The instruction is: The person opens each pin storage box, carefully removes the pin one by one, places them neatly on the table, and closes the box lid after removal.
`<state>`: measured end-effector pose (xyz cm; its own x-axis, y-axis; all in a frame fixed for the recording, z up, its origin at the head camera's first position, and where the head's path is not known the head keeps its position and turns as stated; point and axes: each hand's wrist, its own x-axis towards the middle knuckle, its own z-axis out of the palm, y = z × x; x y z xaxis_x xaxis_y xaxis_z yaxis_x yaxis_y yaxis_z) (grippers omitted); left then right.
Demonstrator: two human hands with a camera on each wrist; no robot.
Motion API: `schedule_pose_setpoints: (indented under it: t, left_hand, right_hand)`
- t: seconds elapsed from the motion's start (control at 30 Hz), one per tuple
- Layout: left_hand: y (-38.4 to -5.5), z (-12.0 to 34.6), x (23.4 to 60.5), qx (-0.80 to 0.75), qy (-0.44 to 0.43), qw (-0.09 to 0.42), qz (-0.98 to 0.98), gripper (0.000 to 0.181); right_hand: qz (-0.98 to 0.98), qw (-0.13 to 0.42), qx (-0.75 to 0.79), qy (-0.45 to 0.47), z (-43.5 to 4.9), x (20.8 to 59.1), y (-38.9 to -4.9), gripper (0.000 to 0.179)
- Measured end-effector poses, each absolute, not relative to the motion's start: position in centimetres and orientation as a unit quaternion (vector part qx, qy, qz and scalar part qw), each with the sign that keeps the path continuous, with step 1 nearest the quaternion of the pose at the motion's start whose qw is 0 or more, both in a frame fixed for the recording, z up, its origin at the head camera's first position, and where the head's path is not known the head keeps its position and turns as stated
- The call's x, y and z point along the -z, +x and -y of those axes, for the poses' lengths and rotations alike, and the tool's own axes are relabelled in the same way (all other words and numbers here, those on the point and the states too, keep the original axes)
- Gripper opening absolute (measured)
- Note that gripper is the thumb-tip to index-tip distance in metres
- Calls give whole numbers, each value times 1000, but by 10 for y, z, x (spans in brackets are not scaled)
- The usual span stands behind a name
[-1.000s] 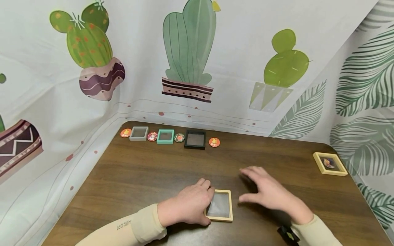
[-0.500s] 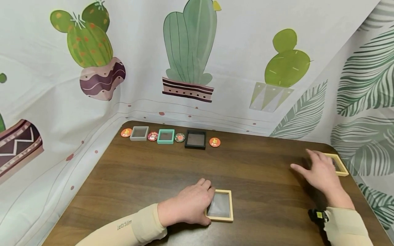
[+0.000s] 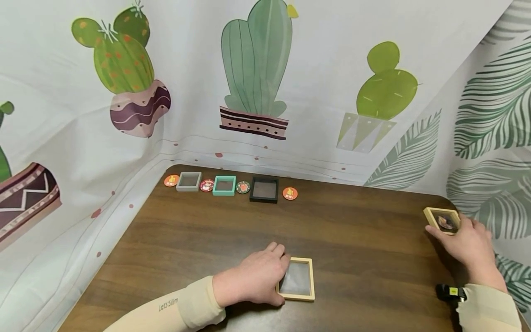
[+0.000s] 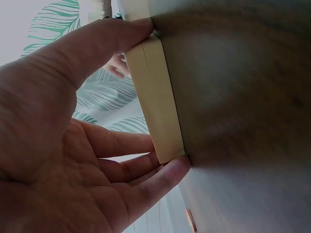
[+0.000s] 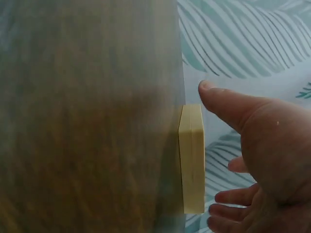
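In the head view, a pale yellow square display frame (image 3: 296,279) with a clear film window lies flat near the front of the table. My left hand (image 3: 261,275) holds its left side; the left wrist view shows the thumb at one corner of the frame (image 4: 154,99) and fingers at the other. At the far right, a second yellow frame (image 3: 444,221) has a small dark, orange-marked item in its window. My right hand (image 3: 473,244) reaches around its near right corner. The right wrist view shows the hand (image 5: 262,155) spread beside this frame (image 5: 192,160), thumb and fingers apart from it.
Along the table's back edge stand a grey frame (image 3: 189,181), a teal frame (image 3: 224,186) and a black frame (image 3: 264,189). Several round badges, such as an orange one (image 3: 290,193), lie between and beside them. A printed cloth (image 3: 315,92) hangs behind the brown table (image 3: 356,216).
My right hand has moved from beside the near frame to the frame at the far right. My left hand has stayed on the near frame.
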<state>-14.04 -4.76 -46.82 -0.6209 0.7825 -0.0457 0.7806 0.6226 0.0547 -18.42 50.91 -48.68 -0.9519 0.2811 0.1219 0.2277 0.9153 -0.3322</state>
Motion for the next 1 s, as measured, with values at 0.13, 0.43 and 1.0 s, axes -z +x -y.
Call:
schedule_pose_setpoints:
  t: [0.13,0.43,1.0]
  left_hand:
    - [-139,47,469,-18,434,34,-900,84]
    - [-141,47,469,-21,439,24,-898,83]
    - [-187,19,467,-78,456,65,-884,79]
  right_hand:
    - [977,67,-156,-127,-516,489,-185,98]
    - [981,38,-148,-123,-522,489,-187,89]
    - [982,27,-141,-123,-518,493,-187,93]
